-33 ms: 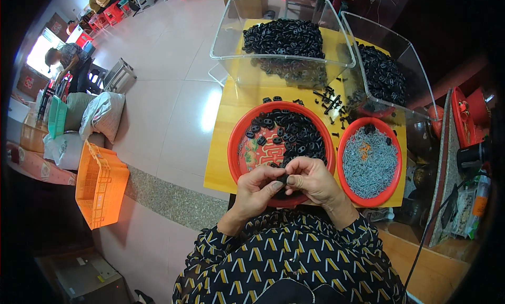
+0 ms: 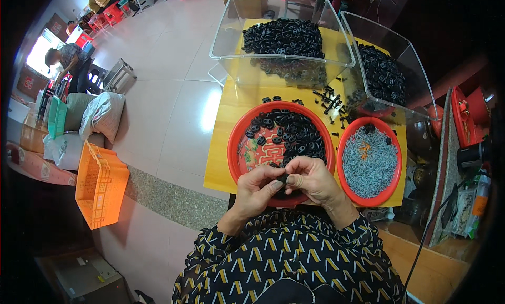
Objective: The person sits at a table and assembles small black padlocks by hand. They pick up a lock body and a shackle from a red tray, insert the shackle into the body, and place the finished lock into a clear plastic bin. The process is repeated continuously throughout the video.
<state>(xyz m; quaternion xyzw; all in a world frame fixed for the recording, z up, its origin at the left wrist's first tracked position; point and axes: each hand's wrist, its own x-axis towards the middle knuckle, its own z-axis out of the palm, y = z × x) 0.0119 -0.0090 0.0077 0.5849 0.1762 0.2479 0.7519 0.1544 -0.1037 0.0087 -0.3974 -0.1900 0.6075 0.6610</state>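
Above the near rim of a round red tray (image 2: 234, 164), my two hands meet with fingertips pinched together. My left hand (image 2: 256, 191) grips a small black oval plastic piece (image 2: 283, 179), mostly covered by the fingers. From the other side my right hand (image 2: 315, 183) pinches too, thumb against forefinger, at the same piece; whether it also has a screw cannot be seen. Many loose black oval pieces (image 2: 309, 141) with holes lie in the tray, heaped toward its right side. To the right, a smaller red tray (image 2: 342, 164) is full of silvery screws (image 2: 371, 167).
Two clear plastic bins (image 2: 284, 58) (image 2: 421, 83) of black parts stand at the table's far side. Black pegs (image 2: 331, 103) lie scattered on the yellow table (image 2: 221, 167). An orange crate (image 2: 102, 185) and sacks (image 2: 102, 114) are at left; a person (image 2: 73, 62) works beyond.
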